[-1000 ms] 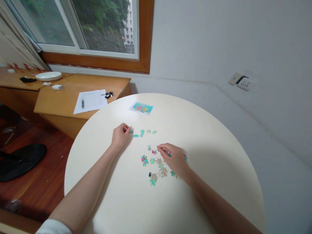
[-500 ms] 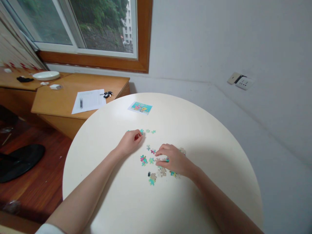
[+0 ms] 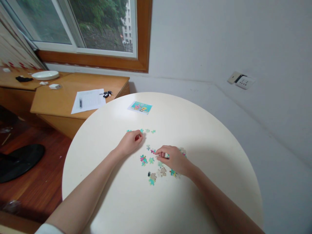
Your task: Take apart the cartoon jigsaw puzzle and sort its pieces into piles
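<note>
My left hand [image 3: 131, 141] rests on the table by a row of teal jigsaw pieces [image 3: 147, 130], its fingers curled closed; what they hold, if anything, is hidden. Over the loose pieces is my right hand [image 3: 174, 158], thumb and fingers drawn together in a pinch, seemingly around a small pale jigsaw piece, mostly concealed. Just left of its fingertips lies a pink piece [image 3: 152, 151]. A pink and teal cluster [image 3: 143, 160] and a light green piece [image 3: 151, 160] lie between the hands. Grey-backed pieces [image 3: 162, 171] are nearer me, others partly under my right hand.
A round white table [image 3: 214, 195] carries everything. Near its far edge lies a colourful cartoon picture card [image 3: 140, 107]. Beyond the left edge, a wooden desk [image 3: 58, 105] bears paper [image 3: 90, 100], keys [image 3: 107, 94] and a white dish [image 3: 45, 75].
My right thumb has moved up toward the index finger, narrowing the gap, and pieces below it are more exposed. My left hand stays where it was.
</note>
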Motion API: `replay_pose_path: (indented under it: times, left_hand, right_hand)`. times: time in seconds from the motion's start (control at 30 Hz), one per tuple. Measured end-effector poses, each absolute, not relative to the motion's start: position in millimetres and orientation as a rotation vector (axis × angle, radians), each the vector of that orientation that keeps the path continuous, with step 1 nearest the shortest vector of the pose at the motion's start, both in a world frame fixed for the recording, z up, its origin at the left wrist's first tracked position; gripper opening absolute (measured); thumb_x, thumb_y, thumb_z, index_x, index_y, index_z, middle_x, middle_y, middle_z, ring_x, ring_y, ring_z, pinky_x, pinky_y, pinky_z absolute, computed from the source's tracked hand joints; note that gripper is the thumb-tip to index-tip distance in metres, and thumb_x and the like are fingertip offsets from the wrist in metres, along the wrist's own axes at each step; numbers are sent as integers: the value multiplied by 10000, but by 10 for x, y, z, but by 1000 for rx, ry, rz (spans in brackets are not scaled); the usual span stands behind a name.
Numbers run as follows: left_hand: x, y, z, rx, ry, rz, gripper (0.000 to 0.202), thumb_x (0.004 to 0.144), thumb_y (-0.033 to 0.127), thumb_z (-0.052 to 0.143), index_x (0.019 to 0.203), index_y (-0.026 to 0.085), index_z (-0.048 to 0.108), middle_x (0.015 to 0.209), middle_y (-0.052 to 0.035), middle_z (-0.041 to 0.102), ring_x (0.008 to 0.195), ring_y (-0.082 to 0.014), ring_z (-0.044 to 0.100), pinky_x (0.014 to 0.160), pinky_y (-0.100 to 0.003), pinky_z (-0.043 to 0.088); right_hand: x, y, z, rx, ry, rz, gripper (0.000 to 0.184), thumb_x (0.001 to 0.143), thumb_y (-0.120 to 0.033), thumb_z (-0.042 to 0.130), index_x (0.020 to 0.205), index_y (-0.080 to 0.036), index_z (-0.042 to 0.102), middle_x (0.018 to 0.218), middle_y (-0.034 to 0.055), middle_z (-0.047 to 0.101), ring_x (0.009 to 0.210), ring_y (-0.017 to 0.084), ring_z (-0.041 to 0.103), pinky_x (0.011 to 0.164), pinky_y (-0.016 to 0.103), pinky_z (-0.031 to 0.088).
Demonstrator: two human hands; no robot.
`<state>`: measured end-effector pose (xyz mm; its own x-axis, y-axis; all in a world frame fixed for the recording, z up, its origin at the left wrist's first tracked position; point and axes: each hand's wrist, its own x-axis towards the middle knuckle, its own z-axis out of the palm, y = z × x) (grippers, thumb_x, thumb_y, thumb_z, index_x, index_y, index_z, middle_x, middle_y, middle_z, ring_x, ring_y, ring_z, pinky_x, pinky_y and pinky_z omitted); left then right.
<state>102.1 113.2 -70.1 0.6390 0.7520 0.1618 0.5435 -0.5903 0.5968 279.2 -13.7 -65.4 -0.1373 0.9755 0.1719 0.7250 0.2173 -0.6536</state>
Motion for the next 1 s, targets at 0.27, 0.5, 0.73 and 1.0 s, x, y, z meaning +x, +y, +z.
replay_pose_path:
  times: [0.27,0.5,0.73,1.0]
  left_hand:
    - [1020,1140,-719,2347,993,547,226,792,308,420,728,168,586,568,-3,544,515,-115,432,533,-238,320]
    - [1022,1142,-731,2345,991,544,205,780,284,431,723,166,588,549,4,531,506,-113,432,523,-237,316]
    - [1017,1130,-713,2341,997,548,188,777,269,443,721,166,590,540,9,527,498,-111,432,512,-234,306]
    - [1007,1142,-721,2371,1003,546,212,795,296,425,727,170,581,532,14,525,497,-112,433,517,-231,311]
  right_hand:
    - [2926,-59,-784,-1673,-2067,172,161,783,-90,556,662,-186,601,741,18,642,752,157,562,700,283,379]
    - [2937,-64,-796,-1533,-2195,156,169,827,-130,543,692,-185,627,773,34,648,773,165,558,718,289,416]
    - [2946,-72,-737,-1490,-2221,226,159,820,-125,560,707,-178,658,806,40,661,784,166,566,730,293,423]
    - [3098,-110,-618,-1543,-2058,390,112,732,-104,641,646,-167,609,695,22,598,702,146,546,649,251,403]
